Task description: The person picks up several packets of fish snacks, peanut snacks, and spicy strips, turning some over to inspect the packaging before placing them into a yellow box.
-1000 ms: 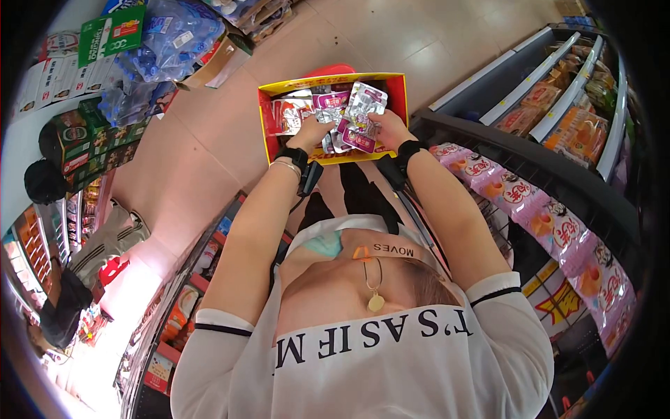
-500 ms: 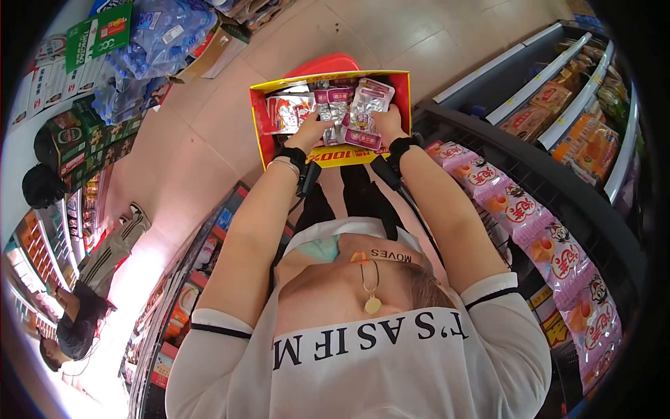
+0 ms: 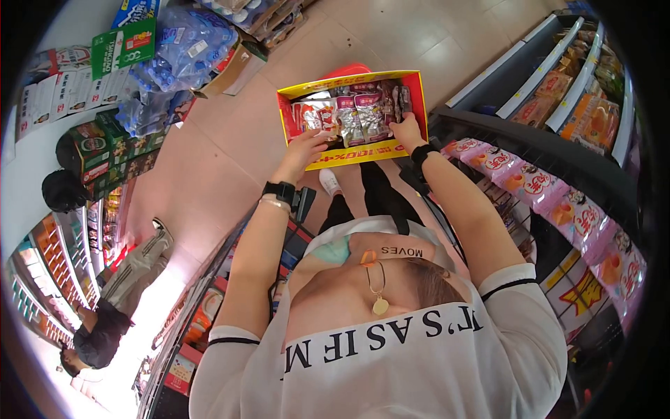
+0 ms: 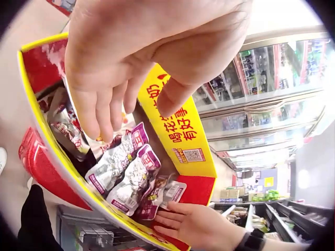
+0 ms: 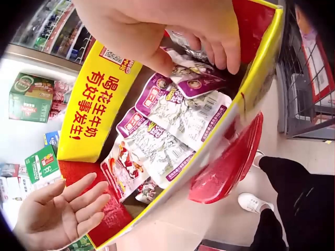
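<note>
A red and yellow cardboard box holds silver and purple foil packets, with red and white packets on its left side. The left hand is over the near left edge, fingers extended and holding nothing; the right wrist view shows its bare palm. Inside the box's right end, the right hand touches the packets with fairly straight fingers. In the right wrist view, a purple packet lies under the right hand, between thumb and fingers.
A red object is beneath the box's far side. Shelves of packaged food and hanging pink bags line the right. Bottle packs and cartons stand at left. Another person is at the lower left.
The left hand has drawn back from the packets toward the box's near left edge. The packet at the right hand, earlier raised over the others, now sits lower among them. The box appears farther right.
</note>
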Available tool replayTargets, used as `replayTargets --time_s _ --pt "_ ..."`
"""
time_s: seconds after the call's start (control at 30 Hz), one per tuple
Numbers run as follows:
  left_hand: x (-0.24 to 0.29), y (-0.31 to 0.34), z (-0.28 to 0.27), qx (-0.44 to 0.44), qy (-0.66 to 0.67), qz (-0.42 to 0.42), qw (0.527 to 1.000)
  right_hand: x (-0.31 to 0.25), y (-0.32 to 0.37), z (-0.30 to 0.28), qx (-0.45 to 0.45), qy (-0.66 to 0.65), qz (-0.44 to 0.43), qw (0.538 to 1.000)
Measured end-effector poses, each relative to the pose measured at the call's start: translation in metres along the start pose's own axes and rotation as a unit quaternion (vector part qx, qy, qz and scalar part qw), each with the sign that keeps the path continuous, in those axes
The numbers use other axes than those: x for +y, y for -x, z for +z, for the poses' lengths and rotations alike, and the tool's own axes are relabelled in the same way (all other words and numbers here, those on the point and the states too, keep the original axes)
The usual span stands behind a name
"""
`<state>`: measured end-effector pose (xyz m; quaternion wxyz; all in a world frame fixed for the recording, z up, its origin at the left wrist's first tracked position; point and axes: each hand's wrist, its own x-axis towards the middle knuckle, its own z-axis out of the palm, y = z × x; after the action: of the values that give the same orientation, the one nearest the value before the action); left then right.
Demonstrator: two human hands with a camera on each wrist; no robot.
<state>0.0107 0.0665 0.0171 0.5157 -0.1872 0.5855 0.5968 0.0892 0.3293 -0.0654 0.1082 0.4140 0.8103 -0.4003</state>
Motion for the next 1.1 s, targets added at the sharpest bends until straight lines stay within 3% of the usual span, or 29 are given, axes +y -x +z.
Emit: replayTargets --time_s 0.07,0.13,0.33,0.4,0.5,0.63,0.77,0.93,1.1 --pt "-0.012 0.01 -0.014 -0.002 0.065 0.027 0.998 -0.001 0.008 0.0 -0.011 -0.014 0.007 1.0" --pt "-0.02 0.027 -0.028 -0.001 0.049 0.036 0.998 0.001 0.016 0.001 -0.021 -0.027 0.012 0.999" --pt "-0.044 0.087 -0.067 0.035 0.103 0.088 0.99 -0.005 0.062 -0.009 0.02 -0.011 -0.136 0.99" --pt "-0.052 0.104 -0.085 0.047 0.105 0.099 0.988 -0.009 0.081 -0.017 0.041 -0.025 -0.145 0.988" --pt "-0.059 0.139 -0.102 0.061 0.105 0.119 0.985 -0.013 0.118 -0.034 0.052 -0.134 -0.254 0.957" --pt "-0.078 0.163 -0.123 0.079 0.122 0.133 0.98 -0.021 0.191 -0.074 0.048 -0.18 -0.333 0.924" --pt "-0.103 0.161 -0.133 0.09 0.13 0.109 0.981 -0.019 0.254 -0.105 0.105 -0.153 -0.361 0.914" --pt "-0.119 0.16 -0.109 0.074 0.095 0.073 0.99 -0.011 0.309 -0.131 0.149 -0.172 -0.355 0.907" --pt "-0.119 0.162 -0.075 0.048 0.063 0.074 0.994 0.0 0.339 -0.162 0.182 -0.151 -0.408 0.882"
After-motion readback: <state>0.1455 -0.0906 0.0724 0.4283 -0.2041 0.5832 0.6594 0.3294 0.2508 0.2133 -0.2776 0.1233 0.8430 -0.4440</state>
